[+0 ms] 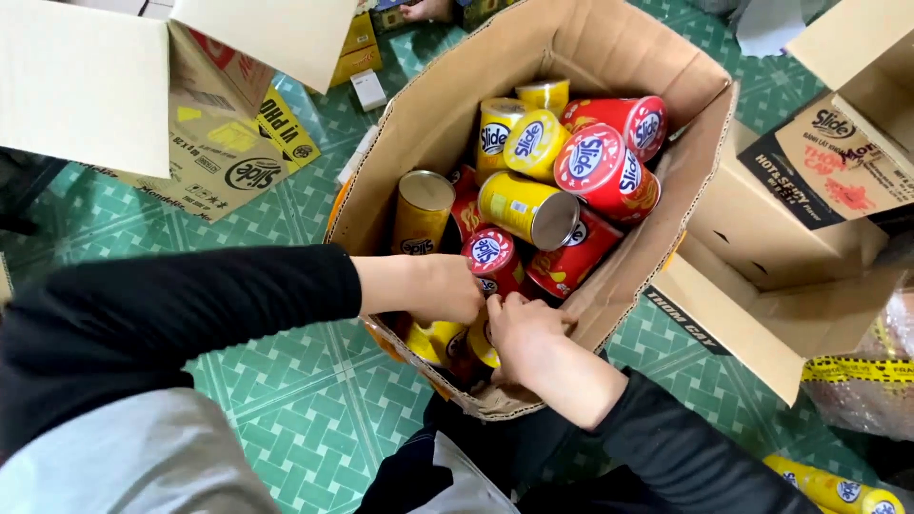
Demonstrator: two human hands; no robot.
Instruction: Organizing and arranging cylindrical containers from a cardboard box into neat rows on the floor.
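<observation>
Head view, looking straight down onto a green patterned tile floor (286, 400). A large open cardboard box (438, 105) sits in the middle, flaps splayed, holding a loose heap of cylindrical snack cans. Both of the person's hands are inside the near corner of the box, sleeves black.

Left hand (443, 288): reaches in from the left, fingers curled down over the cans at the near edge. Fingertips are hidden below the hand, so I cannot tell whether they are clamped on a can or only resting.

Right hand (522, 328): comes in from below, knuckles up, fingers bent against a red can with a round white-and-blue lid (490, 257). It touches that can; a firm grasp cannot be confirmed. The two hands are just beside each other, nearly touching.

Cans: yellow cans (433, 341) lie under and between the hands at the box's near wall. Further in, a yellow can on its side (526, 209) shows its silver end, a gold-topped can (422, 209) stands upright near the left wall, and a red can (602, 171) lies tilted on top of the pile.

Surroundings: a second open carton (114, 86) upper left, another printed carton (819, 181) to the right touching the main box, and one yellow can (838, 490) lying on the floor at lower right.
</observation>
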